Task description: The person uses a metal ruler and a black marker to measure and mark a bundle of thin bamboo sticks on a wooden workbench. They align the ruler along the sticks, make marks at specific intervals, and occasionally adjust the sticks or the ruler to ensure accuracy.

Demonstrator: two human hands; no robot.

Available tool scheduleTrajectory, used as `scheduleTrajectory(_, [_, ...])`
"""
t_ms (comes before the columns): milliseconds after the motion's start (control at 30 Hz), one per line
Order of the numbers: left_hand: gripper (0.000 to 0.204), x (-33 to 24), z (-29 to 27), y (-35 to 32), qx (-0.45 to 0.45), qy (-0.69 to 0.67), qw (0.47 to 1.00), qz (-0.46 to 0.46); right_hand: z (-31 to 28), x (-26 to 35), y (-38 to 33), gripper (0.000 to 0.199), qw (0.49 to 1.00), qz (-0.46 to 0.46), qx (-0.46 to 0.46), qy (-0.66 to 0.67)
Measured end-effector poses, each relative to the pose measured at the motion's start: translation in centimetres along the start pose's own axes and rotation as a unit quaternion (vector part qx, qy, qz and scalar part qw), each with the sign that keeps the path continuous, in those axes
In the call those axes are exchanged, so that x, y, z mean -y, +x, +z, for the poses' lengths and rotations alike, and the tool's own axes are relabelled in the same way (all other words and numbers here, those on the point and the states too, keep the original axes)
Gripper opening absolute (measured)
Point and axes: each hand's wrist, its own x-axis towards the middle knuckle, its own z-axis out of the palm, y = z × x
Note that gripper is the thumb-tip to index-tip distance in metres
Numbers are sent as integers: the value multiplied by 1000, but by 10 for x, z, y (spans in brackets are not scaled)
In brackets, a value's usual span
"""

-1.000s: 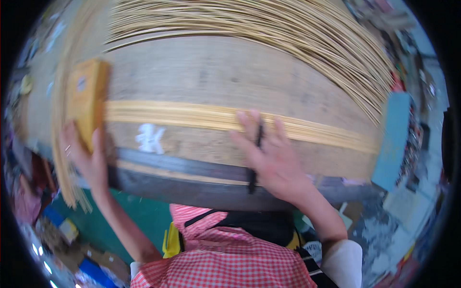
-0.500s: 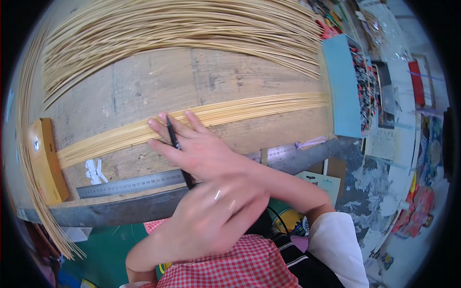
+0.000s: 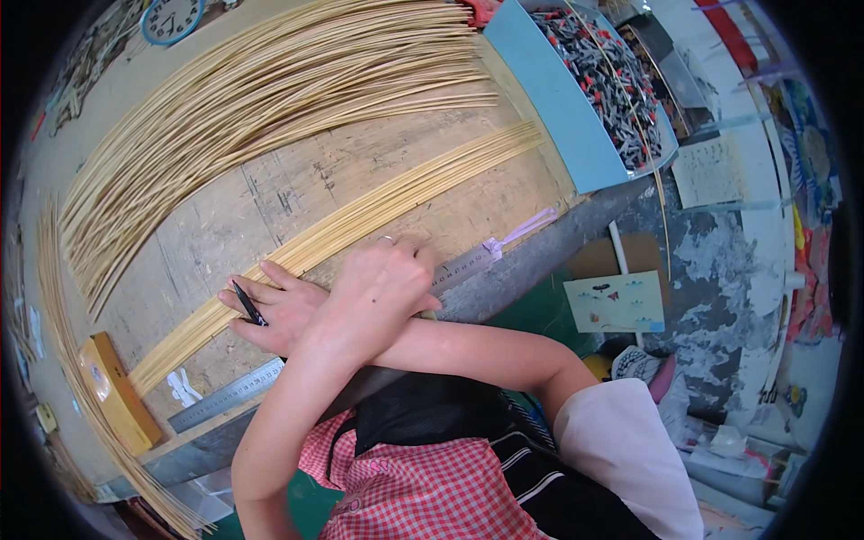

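My arms are crossed over a wooden workbench [image 3: 270, 193]. My right hand [image 3: 274, 315] lies flat on a straight band of thin pale bamboo strips [image 3: 396, 207] and holds a black pen [image 3: 247, 304] between its fingers. My left hand [image 3: 382, 286], with a ring on one finger, reaches over the right wrist and rests knuckles-up on the band, next to a long metal ruler [image 3: 225, 396] that lies along the bench's front edge. Its fingertips are hidden under the hand.
A large fan of loose bamboo strips [image 3: 243, 99] covers the far bench. A yellow wooden block [image 3: 117, 396] sits at the left end. A blue tray [image 3: 562, 126] of small red and grey parts stands on the right. A clock [image 3: 171, 13] lies at the far edge.
My left hand left the yellow block at the left end and crossed over my right arm onto the band. The view has swung right. My right hand still holds the pen.
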Motion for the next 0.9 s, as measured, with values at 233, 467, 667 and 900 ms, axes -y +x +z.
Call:
scheduleTrajectory(233, [41,-2,0,-1,15,-17,1000,-12,0,2,2,38,1000,5,2,-1])
scheduleTrajectory(467, [36,8,18,-1,8,-182,983,-5,-12,-2,1,42,997,-6,77,-32])
scheduleTrajectory(667, [29,-2,27,1,-186,-315,929,53,-28,1,5,54,985,15,172,-9])
scheduleTrajectory(900, [29,24,-59,-110,-325,-243,909,-96,-37,4,3,60,990,26,129,50])
